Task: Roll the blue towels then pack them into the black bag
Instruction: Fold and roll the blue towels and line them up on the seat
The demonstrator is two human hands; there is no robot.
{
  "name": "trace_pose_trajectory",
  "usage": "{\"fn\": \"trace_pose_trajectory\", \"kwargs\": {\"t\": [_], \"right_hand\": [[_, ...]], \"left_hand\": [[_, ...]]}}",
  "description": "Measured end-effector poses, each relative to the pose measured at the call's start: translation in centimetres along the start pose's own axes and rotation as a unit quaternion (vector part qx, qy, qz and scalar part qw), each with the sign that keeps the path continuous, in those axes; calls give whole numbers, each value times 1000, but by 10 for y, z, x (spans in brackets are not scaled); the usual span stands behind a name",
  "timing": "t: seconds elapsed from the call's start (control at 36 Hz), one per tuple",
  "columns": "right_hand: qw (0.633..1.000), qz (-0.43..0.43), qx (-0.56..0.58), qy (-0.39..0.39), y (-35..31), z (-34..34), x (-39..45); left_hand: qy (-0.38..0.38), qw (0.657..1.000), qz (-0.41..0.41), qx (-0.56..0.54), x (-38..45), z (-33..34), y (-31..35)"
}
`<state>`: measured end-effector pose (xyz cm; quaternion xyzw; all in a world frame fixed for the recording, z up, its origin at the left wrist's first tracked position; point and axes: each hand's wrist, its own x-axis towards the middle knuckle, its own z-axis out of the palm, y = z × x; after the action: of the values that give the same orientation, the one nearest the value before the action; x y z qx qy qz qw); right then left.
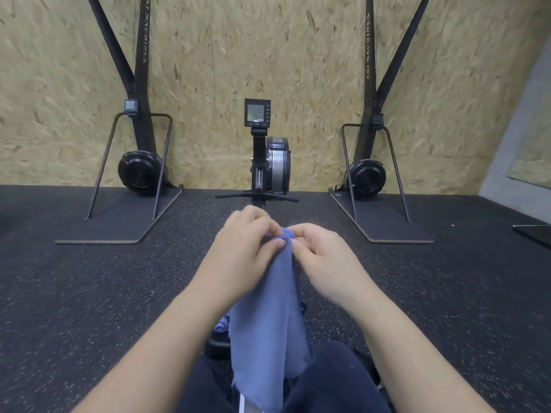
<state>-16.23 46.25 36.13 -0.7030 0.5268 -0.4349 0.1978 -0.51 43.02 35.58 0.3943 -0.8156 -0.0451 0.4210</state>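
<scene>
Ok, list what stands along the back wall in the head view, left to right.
Left ski machine → rowing machine → right ski machine.

Even, soft indoor light, no hard shadows. Wide-angle bend at edges; wall [208, 55] and forearms slightly motion-blurred, floor [89, 278] grainy.

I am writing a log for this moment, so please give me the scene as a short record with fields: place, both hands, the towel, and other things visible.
place: gym floor of dark speckled rubber, chipboard wall behind
left hand: pinches the top edge of the blue towel
right hand: pinches the same top edge
towel state: hangs down unrolled between the knees
rolled towels: partly visible behind the hanging towel, low left
black bag: cannot tell
machines: rowing machine ahead, a ski machine on each side
</scene>
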Motion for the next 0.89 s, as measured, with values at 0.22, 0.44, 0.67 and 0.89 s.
{"fn": "trace_pose_trajectory", "kwargs": {"t": [0.22,0.44,0.67,0.89], "right_hand": [[1000,-10,-27,-11,-4,-3,-6],[999,-20,-21,-26,-7,-10,-9],[999,-33,22,-9,6,-9,-2],[996,-46,54,51,22,-13,3]], "left_hand": [[-13,999,-26,25,0,-9,10],[16,997,-69,-36,-1,-11,14],[30,992,-86,-84,-2,-4,7],[-53,995,-53,-59,-9,0,-9]]}}
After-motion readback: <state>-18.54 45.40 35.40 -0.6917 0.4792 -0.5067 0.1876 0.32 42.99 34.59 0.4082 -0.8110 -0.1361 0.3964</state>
